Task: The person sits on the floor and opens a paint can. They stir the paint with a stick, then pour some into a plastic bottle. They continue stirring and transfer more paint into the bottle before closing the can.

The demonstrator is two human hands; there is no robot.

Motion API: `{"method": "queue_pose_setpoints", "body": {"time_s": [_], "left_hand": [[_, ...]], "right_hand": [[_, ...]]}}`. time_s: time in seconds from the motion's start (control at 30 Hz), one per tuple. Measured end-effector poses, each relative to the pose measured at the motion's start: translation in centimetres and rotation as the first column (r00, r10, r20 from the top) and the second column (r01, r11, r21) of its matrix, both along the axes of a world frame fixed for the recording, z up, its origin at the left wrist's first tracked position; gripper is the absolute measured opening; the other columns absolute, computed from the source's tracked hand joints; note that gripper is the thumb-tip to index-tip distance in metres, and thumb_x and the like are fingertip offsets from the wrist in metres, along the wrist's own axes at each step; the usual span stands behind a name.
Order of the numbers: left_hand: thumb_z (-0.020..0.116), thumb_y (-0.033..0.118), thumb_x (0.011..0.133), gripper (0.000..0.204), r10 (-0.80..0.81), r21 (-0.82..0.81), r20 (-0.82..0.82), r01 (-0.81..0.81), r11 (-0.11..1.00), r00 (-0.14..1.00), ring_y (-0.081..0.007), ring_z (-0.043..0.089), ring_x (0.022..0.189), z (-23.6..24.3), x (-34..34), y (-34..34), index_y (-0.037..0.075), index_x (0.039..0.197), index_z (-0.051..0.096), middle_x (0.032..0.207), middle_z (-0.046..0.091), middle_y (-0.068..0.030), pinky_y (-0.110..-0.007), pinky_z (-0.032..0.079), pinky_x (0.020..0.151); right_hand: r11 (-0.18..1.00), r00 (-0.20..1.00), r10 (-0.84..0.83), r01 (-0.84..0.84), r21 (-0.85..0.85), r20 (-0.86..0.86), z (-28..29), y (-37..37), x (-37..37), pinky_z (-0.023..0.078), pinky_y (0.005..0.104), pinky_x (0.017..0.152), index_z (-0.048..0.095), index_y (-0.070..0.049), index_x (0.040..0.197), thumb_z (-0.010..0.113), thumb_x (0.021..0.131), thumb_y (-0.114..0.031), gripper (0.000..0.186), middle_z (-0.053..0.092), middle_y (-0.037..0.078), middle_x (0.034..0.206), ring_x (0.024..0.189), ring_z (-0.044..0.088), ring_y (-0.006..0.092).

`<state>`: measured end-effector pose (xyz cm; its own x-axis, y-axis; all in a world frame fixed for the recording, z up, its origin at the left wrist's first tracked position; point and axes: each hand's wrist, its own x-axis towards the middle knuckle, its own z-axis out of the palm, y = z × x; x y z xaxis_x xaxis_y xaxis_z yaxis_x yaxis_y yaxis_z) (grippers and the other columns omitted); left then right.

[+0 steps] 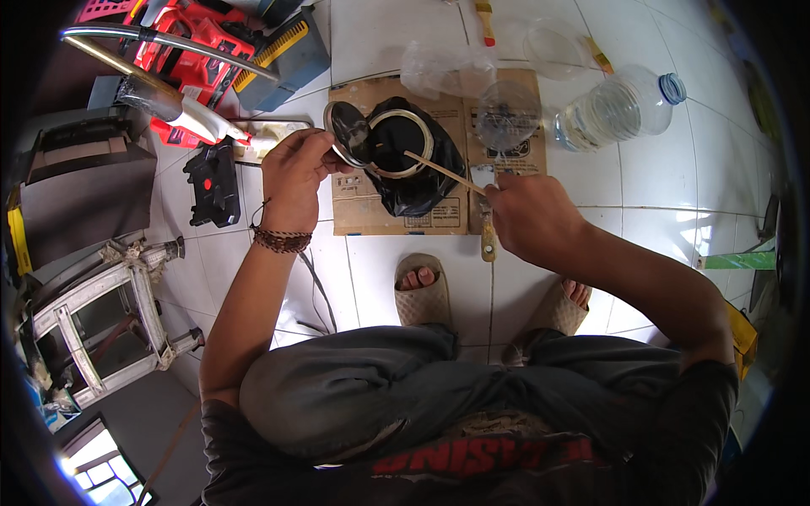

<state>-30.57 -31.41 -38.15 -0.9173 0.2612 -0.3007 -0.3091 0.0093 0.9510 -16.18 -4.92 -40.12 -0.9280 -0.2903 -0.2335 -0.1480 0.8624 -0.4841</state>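
Observation:
A round can (423, 135) with a pale rim and dark contents stands on flattened cardboard (354, 211), with a black plastic bag (439, 181) around it. My left hand (295, 164) grips the edge of a round lid (347, 133), holding it tilted at the can's left rim. The lid's dark face shows. In my right hand (533, 211) is a thin wooden stick (451, 174), its far end over the can's opening. Whether the tip touches the contents I cannot tell. A scraper with a worn handle (488, 238) lies on the cardboard beneath my right hand.
A clear plastic bottle (616, 110) with liquid lies at the right, beside a clear plastic cup (509, 114). Brushes (485, 24) and a crumpled plastic bag (443, 67) are farther back. At the left are a red tool case (198, 51), a black case (213, 185) and a stepladder (110, 325).

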Motion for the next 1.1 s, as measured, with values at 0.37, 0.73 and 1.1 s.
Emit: {"method": "queue_pose_setpoints", "body": {"time_s": [0.37,0.73,1.1], "left_hand": [[0.062,0.01,0.093,0.016,0.02,0.028,0.067,-0.022,0.999,0.998,-0.0221,0.068,0.076,-0.7,0.4,-0.1,-0.005,0.098,0.062,0.09,0.069,-0.0131,-0.038,0.058,0.072],[0.061,0.009,0.095,0.016,0.031,0.022,0.075,-0.033,0.999,0.997,-0.0241,0.069,0.082,-1.5,1.5,0.6,-0.005,0.103,0.06,0.096,0.07,-0.0153,-0.038,0.058,0.075],[0.058,0.007,0.097,0.014,-0.034,0.108,0.046,0.029,0.994,0.998,-0.0243,0.07,0.085,-2.3,1.5,0.3,-0.004,0.105,0.06,0.1,0.07,-0.0148,-0.039,0.058,0.076]], "right_hand": [[0.728,0.83,-0.27,0.508,-0.46,0.487,5.6,-0.5,-1.4,0.056,0.0392,0.064,0.071,0.003,0.108,0.064,0.086,-0.003,0.023,0.067,0.019,0.081,0.068,0.068,0.0298],[0.681,0.958,-0.287,0.215,-0.7,0.015,2.0,-6.8,0.4,0.052,0.0368,0.059,0.066,0.006,0.116,0.066,0.087,-0.001,0.03,0.065,0.021,0.079,0.063,0.066,0.029],[0.76,0.959,-0.254,0.12,-0.639,-0.123,-0.9,-6.5,0.1,0.053,0.0366,0.058,0.067,0.007,0.113,0.067,0.084,-0.002,0.03,0.065,0.018,0.074,0.063,0.066,0.0306]]}}
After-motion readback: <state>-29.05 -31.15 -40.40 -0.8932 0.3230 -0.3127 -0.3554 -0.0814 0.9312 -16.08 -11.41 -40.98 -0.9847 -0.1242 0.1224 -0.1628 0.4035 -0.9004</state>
